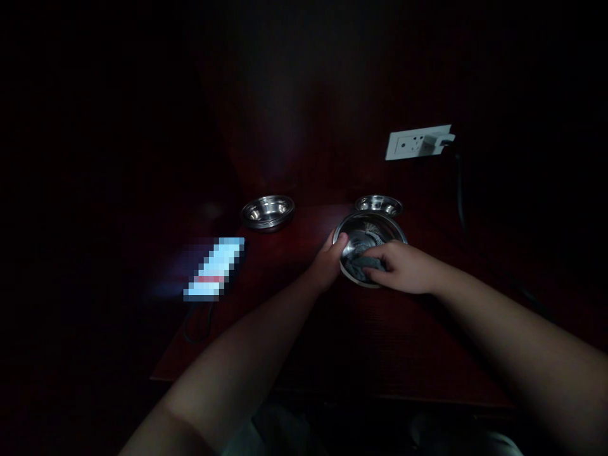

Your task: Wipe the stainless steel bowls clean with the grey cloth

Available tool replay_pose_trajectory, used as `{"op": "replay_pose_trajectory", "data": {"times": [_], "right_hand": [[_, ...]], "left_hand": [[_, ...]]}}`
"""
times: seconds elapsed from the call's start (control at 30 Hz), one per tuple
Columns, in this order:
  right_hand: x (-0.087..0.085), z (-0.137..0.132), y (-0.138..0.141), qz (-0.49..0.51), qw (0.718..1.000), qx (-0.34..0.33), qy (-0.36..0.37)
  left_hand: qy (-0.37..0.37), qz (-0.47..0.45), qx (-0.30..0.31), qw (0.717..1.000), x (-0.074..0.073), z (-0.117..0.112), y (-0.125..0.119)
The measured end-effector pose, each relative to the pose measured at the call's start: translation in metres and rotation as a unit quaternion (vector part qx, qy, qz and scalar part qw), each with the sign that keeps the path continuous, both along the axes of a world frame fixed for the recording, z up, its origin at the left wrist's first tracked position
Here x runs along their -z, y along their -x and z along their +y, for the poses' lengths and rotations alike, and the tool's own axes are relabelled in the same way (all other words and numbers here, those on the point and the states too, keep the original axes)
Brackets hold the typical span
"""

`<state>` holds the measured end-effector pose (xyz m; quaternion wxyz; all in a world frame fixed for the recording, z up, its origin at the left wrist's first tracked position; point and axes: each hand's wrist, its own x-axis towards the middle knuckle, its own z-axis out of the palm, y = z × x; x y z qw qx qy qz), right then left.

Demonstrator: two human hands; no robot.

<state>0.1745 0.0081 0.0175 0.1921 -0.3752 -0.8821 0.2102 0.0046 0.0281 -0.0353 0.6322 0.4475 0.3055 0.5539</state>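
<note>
Tilted toward me above the dark red table is a shiny metal bowl (369,223). My left hand (329,261) grips its left rim, thumb over the edge and fingers behind. Inside the bowl, my right hand (396,266) pinches a dark grey-green cloth (363,266) and presses it against the inner wall. Part of the cloth is hidden under the fingers. Just behind the held bowl sits another metal bowl (379,204), partly covered by it. To the left stands a stack of metal bowls (268,211), apart from both hands.
A lit phone (216,269), its screen blurred, lies on the left of the table (285,342), with a dark cord near its lower end. A white wall socket (418,143) at the back right holds a plug with a hanging cable (460,196). The surroundings are very dark.
</note>
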Motion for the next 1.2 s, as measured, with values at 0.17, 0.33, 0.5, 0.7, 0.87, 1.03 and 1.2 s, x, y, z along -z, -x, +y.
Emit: {"op": "replay_pose_trajectory", "data": {"times": [0.17, 0.33, 0.5, 0.7, 0.87, 1.03, 1.2], "right_hand": [[0.0012, 0.0025, -0.0005, 0.022, 1.000, 0.004, 0.022], [0.0027, 0.0042, -0.0002, 0.037, 0.999, 0.005, 0.025], [0.0041, 0.0048, 0.0001, 0.041, 0.999, -0.001, 0.025], [0.0058, 0.0056, 0.0007, 0.045, 0.999, -0.009, 0.024], [0.0059, 0.0057, 0.0010, 0.038, 0.999, -0.011, 0.022], [0.0060, 0.0061, 0.0011, 0.033, 0.999, -0.018, 0.017], [0.0054, 0.0056, 0.0018, 0.030, 0.999, -0.013, 0.014]], "left_hand": [[0.007, 0.001, 0.016, 1.000, -0.0033, -0.0019, -0.0001], [0.013, 0.022, 0.028, 0.999, -0.0047, -0.0042, 0.0010], [0.018, 0.021, 0.039, 0.999, -0.0059, -0.0053, 0.0014], [0.031, 0.028, 0.030, 0.999, -0.0070, -0.0059, 0.0010], [0.019, 0.032, 0.033, 0.999, -0.0052, -0.0049, 0.0013], [0.021, 0.021, 0.024, 0.999, -0.0064, -0.0049, 0.0005], [0.024, 0.013, 0.015, 1.000, -0.0079, -0.0059, -0.0006]]}}
